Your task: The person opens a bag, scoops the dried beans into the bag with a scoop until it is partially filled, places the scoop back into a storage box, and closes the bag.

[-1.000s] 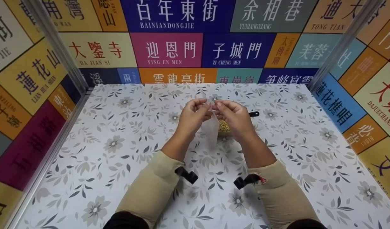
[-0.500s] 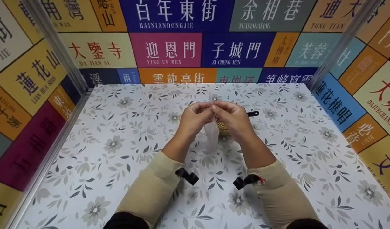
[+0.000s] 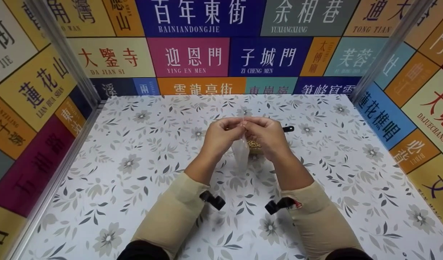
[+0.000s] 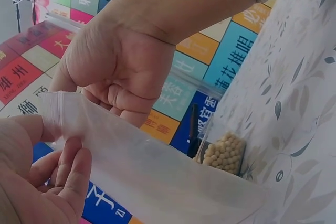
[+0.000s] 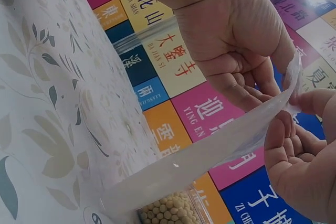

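Observation:
A translucent plastic zip bag hangs upright above the table, its mouth at the top. My left hand pinches one side of the mouth and my right hand the other, thumbs and fingertips almost meeting. In the left wrist view the bag looks flat, with nothing visible inside. Its zip edge lies between both hands' fingers; the right wrist view shows the bag nearly edge-on. Just behind it stands a clear box of soybeans, partly hidden by my right hand.
A black handle sticks out to the right of the soybean box; its other end is hidden. White flowered cloth covers the table. Panels with printed characters enclose the back and sides.
Both hands have drawn together at the bag's mouth and sunk slightly, their fingertips now nearly touching. The bag still hangs between them; the box has not moved.

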`<control>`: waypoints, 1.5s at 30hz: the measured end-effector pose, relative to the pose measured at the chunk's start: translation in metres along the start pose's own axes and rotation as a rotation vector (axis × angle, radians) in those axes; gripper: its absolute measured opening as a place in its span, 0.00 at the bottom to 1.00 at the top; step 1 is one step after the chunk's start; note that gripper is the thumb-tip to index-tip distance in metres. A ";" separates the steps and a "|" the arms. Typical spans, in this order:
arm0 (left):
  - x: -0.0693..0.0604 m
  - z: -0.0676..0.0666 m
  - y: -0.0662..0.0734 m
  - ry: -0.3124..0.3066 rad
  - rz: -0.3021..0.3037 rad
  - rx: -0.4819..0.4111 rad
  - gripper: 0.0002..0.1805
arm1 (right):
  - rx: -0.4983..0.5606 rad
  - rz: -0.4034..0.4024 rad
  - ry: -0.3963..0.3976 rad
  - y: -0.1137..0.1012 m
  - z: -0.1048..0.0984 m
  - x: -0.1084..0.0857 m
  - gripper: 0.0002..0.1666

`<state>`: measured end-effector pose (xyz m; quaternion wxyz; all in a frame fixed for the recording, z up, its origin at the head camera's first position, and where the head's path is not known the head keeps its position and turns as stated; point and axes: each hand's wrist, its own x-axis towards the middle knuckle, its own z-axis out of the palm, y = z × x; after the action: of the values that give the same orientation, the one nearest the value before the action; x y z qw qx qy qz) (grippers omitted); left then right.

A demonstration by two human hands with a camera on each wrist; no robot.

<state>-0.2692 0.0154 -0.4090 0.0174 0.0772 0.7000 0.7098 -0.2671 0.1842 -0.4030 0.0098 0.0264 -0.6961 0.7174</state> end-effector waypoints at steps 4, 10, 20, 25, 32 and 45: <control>-0.001 0.001 0.001 -0.003 0.008 0.027 0.18 | -0.022 -0.008 0.017 0.001 0.000 0.001 0.17; 0.000 0.001 0.002 -0.002 0.009 0.034 0.15 | -0.054 0.011 0.030 0.001 -0.001 0.001 0.17; 0.002 -0.004 0.000 -0.005 0.003 0.045 0.18 | -0.058 0.027 0.041 0.000 -0.002 0.003 0.16; 0.003 -0.003 -0.001 0.017 0.031 0.050 0.17 | -0.069 0.011 0.061 0.001 -0.001 0.004 0.16; 0.003 -0.003 -0.001 0.068 0.017 0.066 0.11 | -0.067 0.007 0.079 0.000 0.000 0.004 0.15; 0.006 -0.005 -0.003 0.122 -0.033 -0.001 0.09 | -0.145 0.001 0.088 -0.001 -0.006 0.004 0.17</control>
<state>-0.2763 0.0109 -0.4111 -0.0135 0.0224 0.7006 0.7130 -0.2713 0.1907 -0.4018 0.0422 -0.0062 -0.7450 0.6657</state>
